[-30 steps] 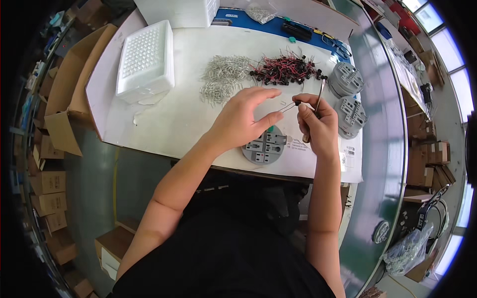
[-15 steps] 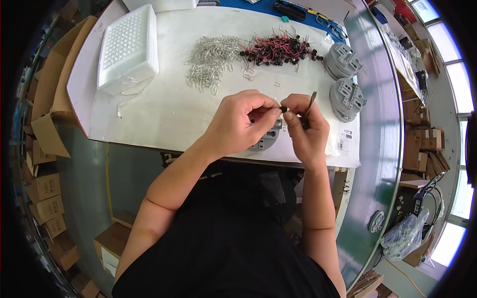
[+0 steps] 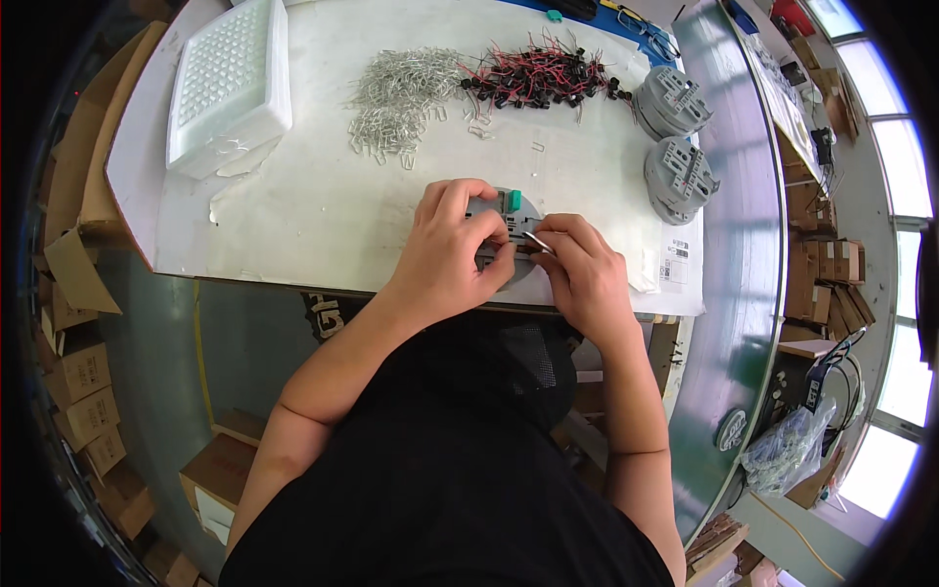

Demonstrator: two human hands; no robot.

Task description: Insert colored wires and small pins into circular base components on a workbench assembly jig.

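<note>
A round grey plastic housing [image 3: 509, 269] with slots and a green block [image 3: 514, 201] lies near the table's front edge, partly covered by my hands. My left hand [image 3: 452, 243] rests over its left side, with thumb and fingers curled together; anything between the fingertips is hidden. From the right, my right hand [image 3: 584, 269] grips a slim metal tool [image 3: 537, 242], whose tip points left over the housing's slots. The small black part seen earlier cannot be made out.
Behind my hands lie a heap of clear U-shaped pieces [image 3: 396, 98] and a pile of black parts with red wires [image 3: 538, 76]. Two more grey housings [image 3: 673, 101] stand at the right. A white foam tray [image 3: 230, 88] is at the left, with cardboard boxes [image 3: 93, 382] beyond the table.
My hands have come apart and down onto the grey housing, from holding a small black part between them. The tool has swung from pointing up to pointing left. The view has shifted slightly.
</note>
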